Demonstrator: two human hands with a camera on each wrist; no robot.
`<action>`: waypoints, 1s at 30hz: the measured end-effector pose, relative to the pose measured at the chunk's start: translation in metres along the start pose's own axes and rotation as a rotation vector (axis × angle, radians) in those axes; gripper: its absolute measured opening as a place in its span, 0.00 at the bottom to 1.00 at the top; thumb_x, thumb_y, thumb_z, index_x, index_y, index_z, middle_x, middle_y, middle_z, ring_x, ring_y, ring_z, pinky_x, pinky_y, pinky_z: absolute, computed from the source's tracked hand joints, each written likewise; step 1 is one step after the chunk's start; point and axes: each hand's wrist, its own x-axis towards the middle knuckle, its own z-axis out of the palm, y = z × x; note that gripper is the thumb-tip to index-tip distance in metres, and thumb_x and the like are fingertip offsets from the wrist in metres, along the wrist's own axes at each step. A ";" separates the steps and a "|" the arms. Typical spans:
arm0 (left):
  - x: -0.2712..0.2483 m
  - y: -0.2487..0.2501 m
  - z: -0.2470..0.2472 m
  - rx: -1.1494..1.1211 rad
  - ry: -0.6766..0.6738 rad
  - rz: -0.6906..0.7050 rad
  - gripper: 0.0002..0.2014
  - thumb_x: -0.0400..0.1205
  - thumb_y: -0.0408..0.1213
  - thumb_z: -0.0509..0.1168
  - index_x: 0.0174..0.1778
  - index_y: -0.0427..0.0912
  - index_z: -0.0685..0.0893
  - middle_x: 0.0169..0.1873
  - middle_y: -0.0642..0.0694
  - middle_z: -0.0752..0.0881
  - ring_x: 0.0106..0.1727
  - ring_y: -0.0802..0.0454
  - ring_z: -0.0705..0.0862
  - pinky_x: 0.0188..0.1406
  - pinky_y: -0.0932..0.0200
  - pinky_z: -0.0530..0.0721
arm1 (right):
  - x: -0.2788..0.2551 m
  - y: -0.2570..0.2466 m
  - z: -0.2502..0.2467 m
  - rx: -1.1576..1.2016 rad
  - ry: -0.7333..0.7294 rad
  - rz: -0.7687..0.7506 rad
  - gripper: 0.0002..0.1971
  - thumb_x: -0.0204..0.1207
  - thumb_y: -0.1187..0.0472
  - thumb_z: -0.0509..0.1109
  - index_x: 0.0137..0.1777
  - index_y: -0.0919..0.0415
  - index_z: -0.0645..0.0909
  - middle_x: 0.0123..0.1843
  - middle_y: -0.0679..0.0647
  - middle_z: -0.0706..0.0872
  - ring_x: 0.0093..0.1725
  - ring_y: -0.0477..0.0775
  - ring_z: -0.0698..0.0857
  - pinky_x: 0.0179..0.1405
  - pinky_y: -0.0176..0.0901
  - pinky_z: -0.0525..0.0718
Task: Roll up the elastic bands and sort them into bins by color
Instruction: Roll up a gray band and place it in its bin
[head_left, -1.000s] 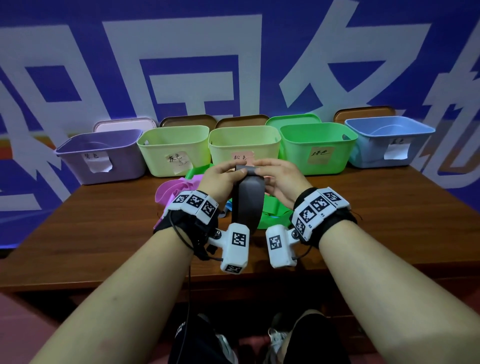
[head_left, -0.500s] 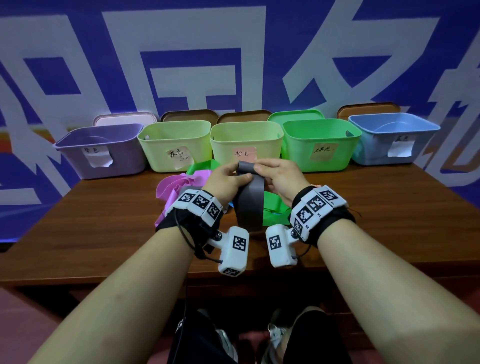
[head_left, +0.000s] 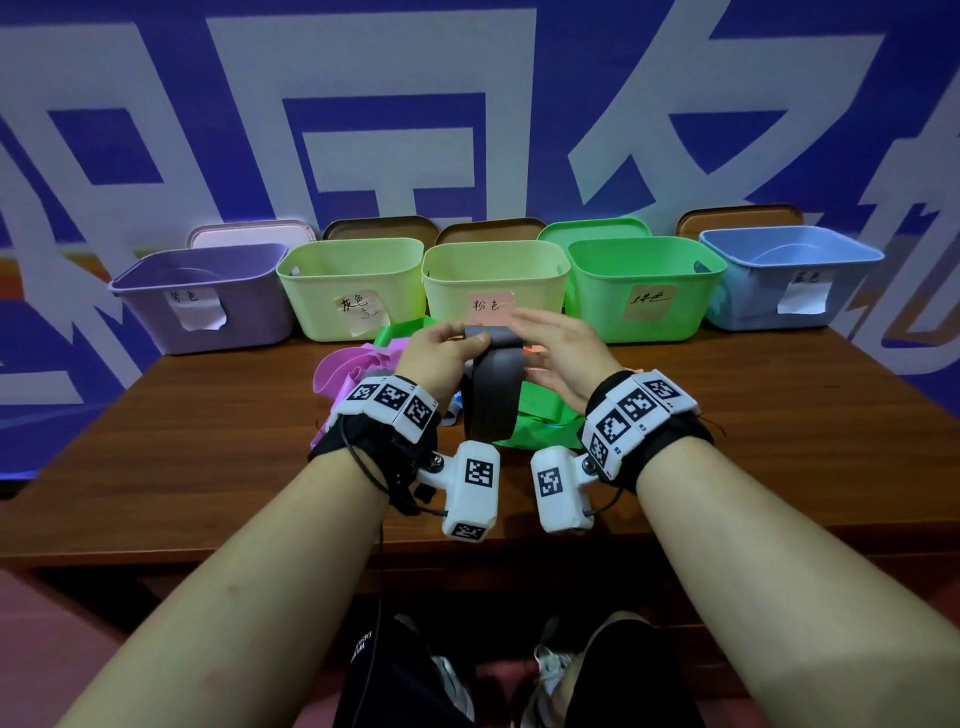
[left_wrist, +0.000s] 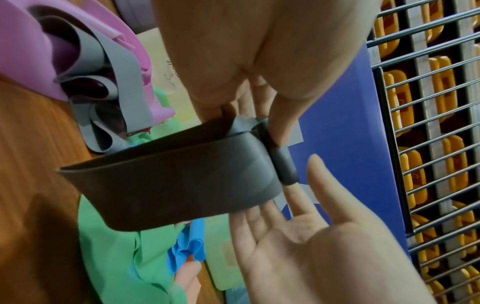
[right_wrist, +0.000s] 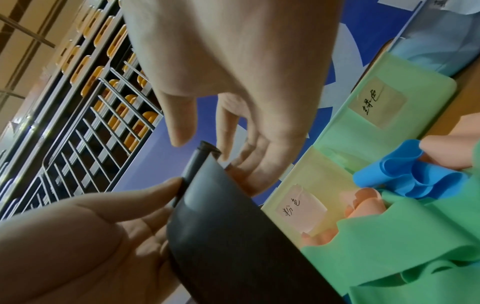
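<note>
My left hand (head_left: 441, 353) pinches the dark grey band's (head_left: 491, 395) rolled end above the wooden table (head_left: 208, 441); my right hand (head_left: 558, 358) is spread loose. Five labelled bins (head_left: 353, 286) line a blue wall; contents unseen.

I'd call this a staged recording space inside a warehouse or industrial hall. A big blue banner (head_left: 467, 130) with white characters fills the upper frame behind my wooden surface (head_left: 208, 467). Hand-labelled plastic bins (head_left: 353, 286) line its far edge, and the wrist views show metal racking (left_wrist: 428, 144) holding orange items on the right.
</note>
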 end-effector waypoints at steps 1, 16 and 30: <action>0.000 0.001 -0.001 0.004 -0.015 0.007 0.06 0.81 0.26 0.65 0.44 0.41 0.83 0.37 0.42 0.86 0.32 0.52 0.86 0.26 0.64 0.81 | 0.000 0.001 0.001 -0.041 -0.005 0.015 0.11 0.81 0.62 0.67 0.61 0.61 0.82 0.49 0.59 0.85 0.40 0.54 0.84 0.41 0.42 0.84; -0.004 0.000 0.012 0.143 0.057 0.063 0.20 0.85 0.37 0.61 0.73 0.36 0.76 0.67 0.37 0.81 0.69 0.42 0.79 0.73 0.45 0.73 | 0.009 0.017 0.012 -0.383 0.104 -0.137 0.21 0.76 0.43 0.66 0.55 0.58 0.89 0.52 0.55 0.91 0.55 0.57 0.87 0.64 0.56 0.82; -0.005 -0.001 0.014 0.252 0.204 0.225 0.14 0.81 0.35 0.67 0.62 0.37 0.83 0.49 0.39 0.85 0.52 0.46 0.84 0.58 0.54 0.82 | 0.008 0.012 0.011 -0.364 0.238 -0.198 0.18 0.82 0.50 0.65 0.41 0.66 0.86 0.36 0.55 0.84 0.39 0.53 0.81 0.41 0.42 0.80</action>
